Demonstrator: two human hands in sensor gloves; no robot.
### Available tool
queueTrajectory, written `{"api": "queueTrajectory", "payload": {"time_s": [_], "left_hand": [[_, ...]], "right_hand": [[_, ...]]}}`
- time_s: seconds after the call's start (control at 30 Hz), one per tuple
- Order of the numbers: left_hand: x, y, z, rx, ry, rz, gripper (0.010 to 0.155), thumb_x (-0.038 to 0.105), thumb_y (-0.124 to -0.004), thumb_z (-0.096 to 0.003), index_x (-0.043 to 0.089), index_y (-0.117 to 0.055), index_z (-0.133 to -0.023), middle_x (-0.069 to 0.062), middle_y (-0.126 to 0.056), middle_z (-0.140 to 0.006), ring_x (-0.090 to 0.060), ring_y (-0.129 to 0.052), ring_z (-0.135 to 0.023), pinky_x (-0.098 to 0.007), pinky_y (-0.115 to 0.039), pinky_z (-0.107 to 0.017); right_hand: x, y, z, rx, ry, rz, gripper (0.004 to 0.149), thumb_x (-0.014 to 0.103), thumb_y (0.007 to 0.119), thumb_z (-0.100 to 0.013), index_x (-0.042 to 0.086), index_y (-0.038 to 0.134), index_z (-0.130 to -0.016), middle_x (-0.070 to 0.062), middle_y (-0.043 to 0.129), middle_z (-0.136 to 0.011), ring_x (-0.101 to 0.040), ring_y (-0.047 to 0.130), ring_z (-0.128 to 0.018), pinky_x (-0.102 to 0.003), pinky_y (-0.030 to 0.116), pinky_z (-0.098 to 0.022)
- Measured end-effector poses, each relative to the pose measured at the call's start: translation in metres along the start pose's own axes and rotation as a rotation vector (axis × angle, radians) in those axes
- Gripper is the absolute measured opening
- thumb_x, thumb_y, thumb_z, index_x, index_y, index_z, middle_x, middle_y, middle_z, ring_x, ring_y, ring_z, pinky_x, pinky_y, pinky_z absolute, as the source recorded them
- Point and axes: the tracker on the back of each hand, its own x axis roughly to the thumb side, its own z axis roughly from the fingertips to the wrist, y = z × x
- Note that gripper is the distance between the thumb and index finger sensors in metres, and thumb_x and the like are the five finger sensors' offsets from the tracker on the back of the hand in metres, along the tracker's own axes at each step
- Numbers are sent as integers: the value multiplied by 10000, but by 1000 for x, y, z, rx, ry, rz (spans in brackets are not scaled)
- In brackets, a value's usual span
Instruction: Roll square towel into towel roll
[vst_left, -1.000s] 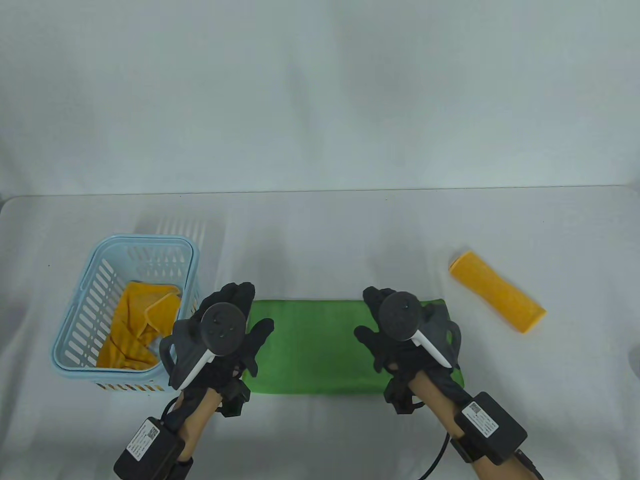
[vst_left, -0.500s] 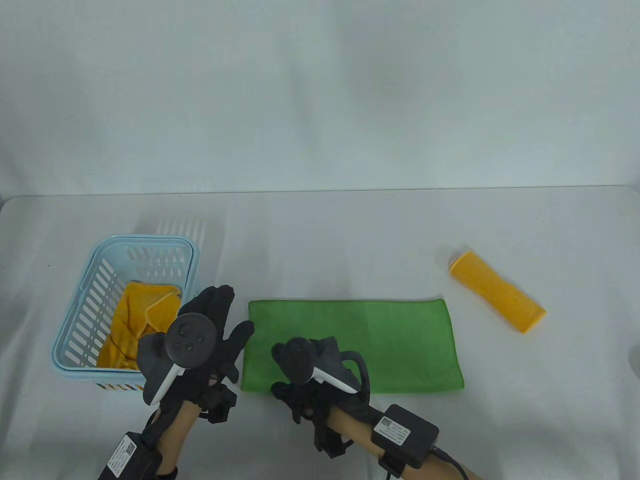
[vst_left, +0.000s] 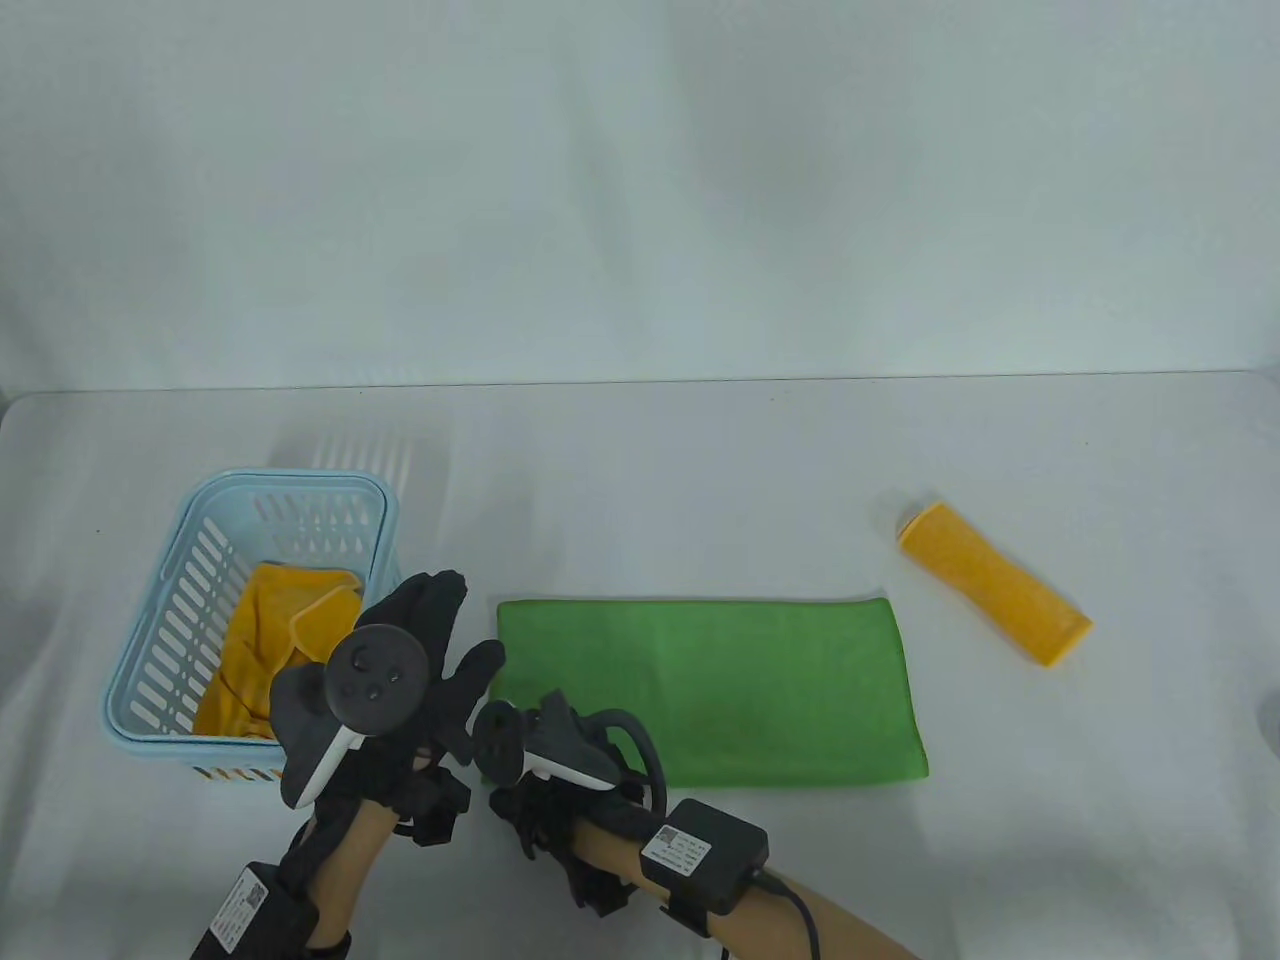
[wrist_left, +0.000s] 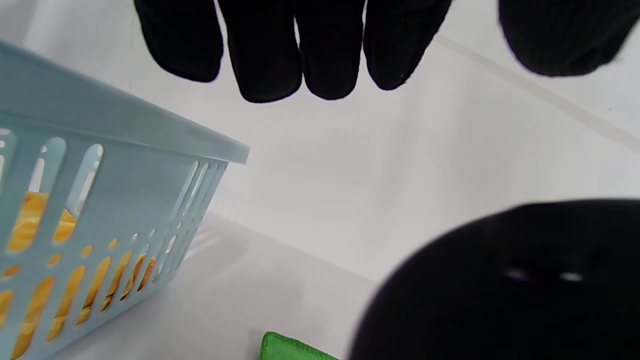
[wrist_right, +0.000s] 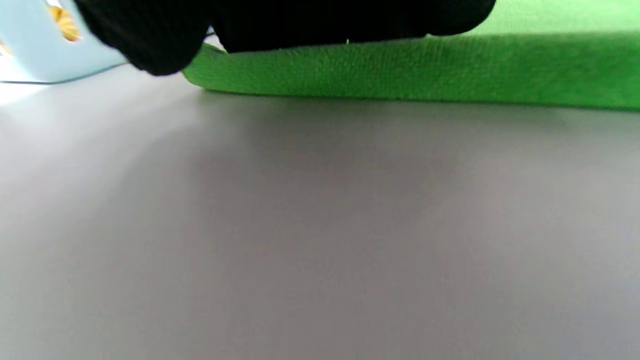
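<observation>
Green towel (vst_left: 705, 690) lay folded into a flat strip on the white surface (vst_left: 700, 470), long axis running 3–9 o'clock, not yet rolled. Right hand (vst_left: 545, 790) sat at the strip's 7 o'clock corner, fingers reaching onto the short left edge; wrist view showed them on top of the cloth, but whether they pinched it I couldn't tell. Left hand (vst_left: 420, 650) hovered just off the towel at 9 o'clock, fingers straight & spread, holding nothing. Blue basket (vst_left: 160, 640) w/ yellow cloths (vst_left: 270, 640) stood further out at 9; a finished yellow roll (vst_left: 995, 585) lay at 2 o'clock. Judged step: starting the roll from the left end. Next move prob needs both hands on that edge, curling it tight & even toward 3 o'clock.
</observation>
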Motion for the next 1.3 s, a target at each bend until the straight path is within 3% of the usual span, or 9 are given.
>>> {"api": "queueTrajectory", "payload": {"time_s": [0.13, 0.33, 0.63, 1.03, 1.3], "left_hand": [[1, -2, 0, -10, -2, -3, 782, 604, -725, -372, 283, -569, -1068, -51, -609, -1128, -387, -696, -1025, -598, -607, -725], [1, -4, 0, -22, 0, -6, 781, 604, -724, -372, 283, -570, -1067, -52, -612, -1126, -386, -698, -1024, -598, -610, -723], [0, -3, 0, -21, 7, -2, 776, 603, -724, -373, 283, -576, -1065, -51, -618, -1122, -385, -702, -1021, -597, -612, -722], [-3, -2, -1, -27, 16, 17, 771, 600, -721, -376, 281, -579, -1063, -52, -626, -1117, -384, -709, -1017, -594, -616, -721], [0, -7, -1, -58, -5, 10, 757, 586, -723, -380, 280, -588, -1059, -42, -650, -1106, -375, -725, -1011, -590, -629, -716]], "right_hand": [[3, 3, -10, -1, 40, 57, 666, 578, 814, -279, 383, 573, -869, 87, 657, -846, -234, 668, -788, -512, 583, -669], [0, -4, -16, -38, 57, -40, 445, 470, 756, -369, 369, 725, -802, 71, 775, -771, -244, 756, -720, -526, 636, -629], [-9, -10, -16, -36, 65, -133, 395, 446, 764, -371, 401, 788, -763, 82, 821, -760, -234, 791, -718, -513, 659, -624], [-37, -45, 24, 21, 24, -341, 376, 398, 745, -381, 399, 776, -756, 51, 876, -802, -272, 873, -747, -521, 705, -597], [-72, -81, 52, -188, 44, -540, 379, 339, 757, -372, 378, 797, -747, 14, 930, -623, -242, 921, -556, -511, 738, -536]]}}
